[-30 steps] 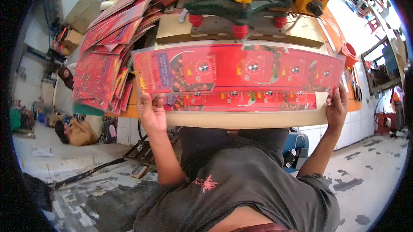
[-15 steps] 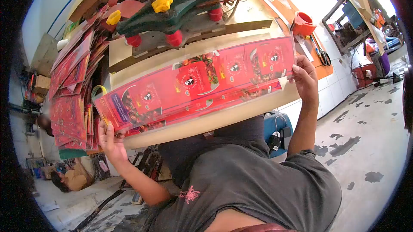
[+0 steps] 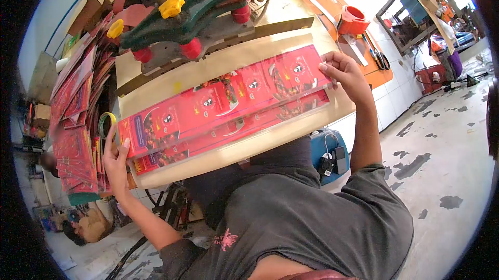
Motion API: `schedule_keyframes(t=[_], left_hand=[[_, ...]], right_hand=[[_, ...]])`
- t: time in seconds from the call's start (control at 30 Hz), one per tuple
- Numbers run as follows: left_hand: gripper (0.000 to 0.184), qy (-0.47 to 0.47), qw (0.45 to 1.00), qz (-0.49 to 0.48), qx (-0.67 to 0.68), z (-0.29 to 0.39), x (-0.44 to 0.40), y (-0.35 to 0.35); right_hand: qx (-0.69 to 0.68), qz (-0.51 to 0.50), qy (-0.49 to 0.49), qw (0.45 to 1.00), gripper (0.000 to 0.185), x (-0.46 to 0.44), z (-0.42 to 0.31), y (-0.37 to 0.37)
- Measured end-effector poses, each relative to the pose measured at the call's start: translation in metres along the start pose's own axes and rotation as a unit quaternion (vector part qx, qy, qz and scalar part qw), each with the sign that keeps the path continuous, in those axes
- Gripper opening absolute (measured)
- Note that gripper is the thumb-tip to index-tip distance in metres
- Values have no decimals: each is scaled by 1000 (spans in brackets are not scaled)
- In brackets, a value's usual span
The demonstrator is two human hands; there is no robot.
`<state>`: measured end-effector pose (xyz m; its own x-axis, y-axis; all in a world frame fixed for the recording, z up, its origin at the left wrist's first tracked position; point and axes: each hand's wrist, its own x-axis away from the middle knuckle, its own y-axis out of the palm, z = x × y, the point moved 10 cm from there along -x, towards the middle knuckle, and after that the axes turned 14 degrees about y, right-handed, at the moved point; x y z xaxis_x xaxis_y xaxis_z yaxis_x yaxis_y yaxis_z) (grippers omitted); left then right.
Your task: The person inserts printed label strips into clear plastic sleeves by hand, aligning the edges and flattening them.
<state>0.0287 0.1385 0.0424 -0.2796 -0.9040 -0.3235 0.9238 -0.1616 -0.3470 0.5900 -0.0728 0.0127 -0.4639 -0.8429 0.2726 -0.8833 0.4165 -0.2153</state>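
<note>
A long red printed strip with clear plastic edges (image 3: 182, 116) stretches across the cream board (image 3: 244, 156), tilted upward to the right. My left hand (image 3: 116, 161) holds its left end, thumb on top and fingers behind the edge. At the right end, my right hand (image 3: 347, 78) pinches the corner between thumb and fingers. Under the front edge of this strip shows a second red printed strip (image 3: 270, 119), lying on the board. Just behind both strips stands a press with a dark green clamp bar (image 3: 205, 12) and yellow knobs (image 3: 171, 7).
Stacks of red printed sheets (image 3: 73, 150) rise at the left, with a tape roll (image 3: 107, 125) beside them. At the right of the table are a red tape dispenser (image 3: 353, 20) and scissors (image 3: 381, 59). A blue bin (image 3: 332, 150) with chargers stands below. Another person (image 3: 91, 223) is lower left.
Both hands have lowered the held strip closer to the board and moved it slightly left. The camera view has also shifted, and more of the lower strip shows.
</note>
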Motion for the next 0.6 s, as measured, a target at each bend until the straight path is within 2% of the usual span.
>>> schedule_keyframes(t=[0.03,0.07,0.13,0.17,0.2,0.23,0.3,0.43,0.6], left_hand=[[53,-35,998,-28,-50,-15,-4,-3],[53,-35,998,-28,-50,-19,-8,-1],[48,-32,991,-85,-95,-25,-22,12],[48,-32,991,-86,-95,-28,-28,14],[49,-15,987,-99,-126,-29,-35,17],[50,1,981,-112,-156,-30,-40,21],[50,5,977,-112,-183,-34,-48,24],[43,22,968,-101,-231,-47,-59,26],[41,30,959,-82,-271,-47,-58,30]], right_hand=[[15,-12,0,1000,25,-8,3,-1],[15,-13,0,1000,25,-13,1,-3],[100,19,-9,995,30,-21,-9,-4],[108,32,-32,993,37,-24,-13,-4],[108,33,-30,993,37,-28,-14,-2],[164,69,-45,983,37,-30,-20,-2],[279,134,-78,948,35,-33,-32,1],[340,215,-115,908,27,-49,-26,5],[367,238,-107,893,27,-52,-18,8]])
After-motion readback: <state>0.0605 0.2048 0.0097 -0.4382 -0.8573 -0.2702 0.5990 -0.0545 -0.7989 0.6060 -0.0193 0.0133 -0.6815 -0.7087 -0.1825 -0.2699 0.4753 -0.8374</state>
